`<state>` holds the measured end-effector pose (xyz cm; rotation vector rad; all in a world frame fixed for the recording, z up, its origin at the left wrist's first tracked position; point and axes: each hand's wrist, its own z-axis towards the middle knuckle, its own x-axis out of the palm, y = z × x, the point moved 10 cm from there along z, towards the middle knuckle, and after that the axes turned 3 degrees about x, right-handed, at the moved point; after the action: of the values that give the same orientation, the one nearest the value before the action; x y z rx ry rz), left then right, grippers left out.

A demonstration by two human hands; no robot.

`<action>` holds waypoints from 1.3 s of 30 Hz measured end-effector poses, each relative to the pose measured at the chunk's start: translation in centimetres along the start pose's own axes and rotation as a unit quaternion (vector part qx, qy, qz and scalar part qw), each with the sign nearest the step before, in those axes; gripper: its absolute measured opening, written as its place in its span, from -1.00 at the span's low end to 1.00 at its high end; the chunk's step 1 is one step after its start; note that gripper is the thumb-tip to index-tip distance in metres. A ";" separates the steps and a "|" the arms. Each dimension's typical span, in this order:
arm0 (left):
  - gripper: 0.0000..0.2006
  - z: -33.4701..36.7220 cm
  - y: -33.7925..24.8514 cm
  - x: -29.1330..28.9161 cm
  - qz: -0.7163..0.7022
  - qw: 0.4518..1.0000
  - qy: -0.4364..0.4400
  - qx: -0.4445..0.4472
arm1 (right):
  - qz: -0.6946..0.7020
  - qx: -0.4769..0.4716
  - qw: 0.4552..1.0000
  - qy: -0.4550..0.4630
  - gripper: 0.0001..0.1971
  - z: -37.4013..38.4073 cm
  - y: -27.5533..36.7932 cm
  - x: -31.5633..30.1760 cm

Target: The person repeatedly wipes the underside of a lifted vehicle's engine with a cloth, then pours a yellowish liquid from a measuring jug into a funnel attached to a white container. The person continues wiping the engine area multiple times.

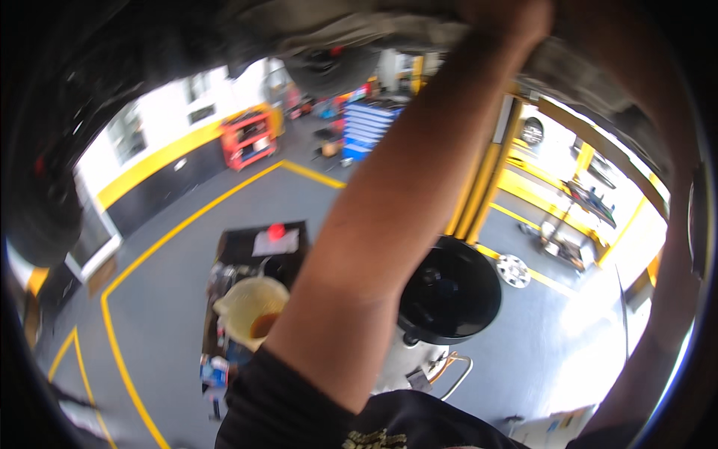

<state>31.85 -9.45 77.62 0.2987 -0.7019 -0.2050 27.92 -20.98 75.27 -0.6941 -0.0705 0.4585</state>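
Underbody (366,28) by L hand (528,19), R unseen, grips unclear, blk pan (456,288) & jug (245,303) partly behind L arm (374,224)

Vehicle underbody (381,26) closes off the top. Raised left arm (381,202) cuts across the middle; black drain pan (471,299) blocks just right of it, plastic jug (241,303) left. Open floor (168,299) farther left; yellow lift post (482,179) stands beyond pan.

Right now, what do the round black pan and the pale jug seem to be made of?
The round black pan looks smooth and glossy, with pale reflections; it could be plastic or painted metal, and the picture leaves that open. The pale jug is probably plastic with a milky finish, judging by its cream-coloured walls around the amber liquid.
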 end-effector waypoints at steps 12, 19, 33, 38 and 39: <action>-0.76 1.1 -1.1 0.8 0.034 0.998 0.051 0.008 | 0.197 0.312 0.911 0.186 -0.62 1.0 -3.7 -1.3; -0.88 1.1 -1.9 0.3 0.014 0.998 0.017 0.058 | 0.171 0.062 0.982 -0.045 -0.73 0.9 -4.2 -3.0; -0.67 0.7 -1.7 -0.5 -0.057 0.997 -0.020 0.040 | -0.158 -0.055 0.981 -0.099 -0.92 4.4 -0.1 1.7; -0.69 0.6 -1.6 -0.2 -0.061 0.998 0.012 0.015 | -0.127 -0.029 0.980 -0.152 -0.89 5.2 -0.6 1.0; -0.70 0.6 -1.5 -0.2 -0.066 0.998 0.009 0.015 | -0.117 -0.026 0.980 -0.159 -0.88 5.2 -0.5 0.7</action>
<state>31.17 -10.95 77.38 0.3750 -0.6680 -0.3180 27.65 -17.85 79.51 -0.6501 -0.4626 0.3381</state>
